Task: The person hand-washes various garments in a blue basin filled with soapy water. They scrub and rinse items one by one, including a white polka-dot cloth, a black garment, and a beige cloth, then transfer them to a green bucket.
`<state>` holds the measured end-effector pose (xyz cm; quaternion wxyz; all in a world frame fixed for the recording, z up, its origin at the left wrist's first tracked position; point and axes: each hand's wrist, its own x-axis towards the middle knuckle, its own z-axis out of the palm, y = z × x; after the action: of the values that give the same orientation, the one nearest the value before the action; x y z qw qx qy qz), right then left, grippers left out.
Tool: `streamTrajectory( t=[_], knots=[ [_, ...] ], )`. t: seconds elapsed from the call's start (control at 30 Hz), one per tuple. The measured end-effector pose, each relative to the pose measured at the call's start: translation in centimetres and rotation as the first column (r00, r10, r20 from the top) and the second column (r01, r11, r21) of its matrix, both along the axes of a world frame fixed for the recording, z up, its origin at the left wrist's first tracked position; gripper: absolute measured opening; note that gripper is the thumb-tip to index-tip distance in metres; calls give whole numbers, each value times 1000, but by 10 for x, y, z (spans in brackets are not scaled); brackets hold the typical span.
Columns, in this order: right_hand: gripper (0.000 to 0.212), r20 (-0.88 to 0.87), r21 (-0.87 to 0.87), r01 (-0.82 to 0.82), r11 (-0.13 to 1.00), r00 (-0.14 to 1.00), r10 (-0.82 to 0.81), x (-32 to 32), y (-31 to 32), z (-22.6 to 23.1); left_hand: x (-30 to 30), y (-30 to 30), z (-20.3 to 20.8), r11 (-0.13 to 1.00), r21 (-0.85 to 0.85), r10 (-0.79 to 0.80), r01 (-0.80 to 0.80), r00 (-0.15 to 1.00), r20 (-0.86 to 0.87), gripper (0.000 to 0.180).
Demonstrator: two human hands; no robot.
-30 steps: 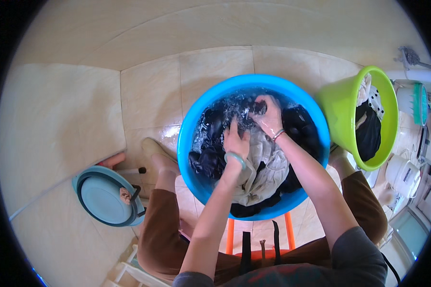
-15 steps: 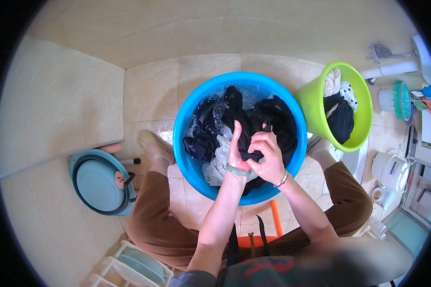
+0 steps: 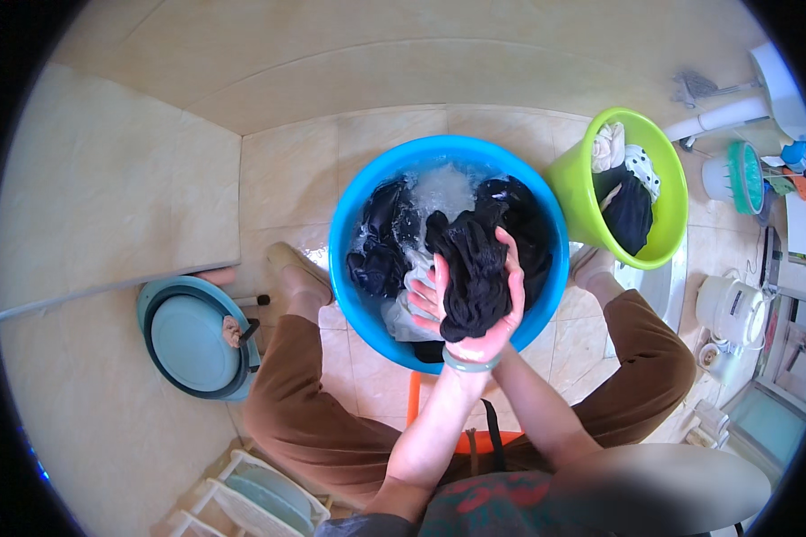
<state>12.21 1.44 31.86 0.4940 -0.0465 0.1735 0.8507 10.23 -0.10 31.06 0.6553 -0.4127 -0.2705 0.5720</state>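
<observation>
A bunched wet black cloth is raised over the blue basin, cupped between my two hands. My left hand, with a pale green bangle at its wrist, is closed around the lower and right side of the bundle. My right forearm crosses beneath the left wrist. Spread fingers at the bundle's left edge appear to belong to my right hand, the rest of which is hidden. Below the hands, dark clothes and a white cloth lie in the water.
On the right, a lime green bucket holds dark, white and dotted clothes. A collapsible light blue basin leans at the left wall. A white rack stands lower left; a white appliance is at the right.
My hands have turned and now cup the black cloth as a compact bundle instead of pinching it. My right forearm has moved left, under the left wrist. The water beyond is churned.
</observation>
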Motion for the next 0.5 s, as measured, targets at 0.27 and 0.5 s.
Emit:
streamTrajectory(
  t=[0.27,0.5],
  knots=[
    [78,-479,-160,30,987,871,-104,1,0,14,10,-45,14,994,80,-77,73,996,40,79],
    [68,-82,312,-257,915,952,296,33,22,-42,-5,-59,33,974,65,-202,218,960,-195,76]
  ],
)
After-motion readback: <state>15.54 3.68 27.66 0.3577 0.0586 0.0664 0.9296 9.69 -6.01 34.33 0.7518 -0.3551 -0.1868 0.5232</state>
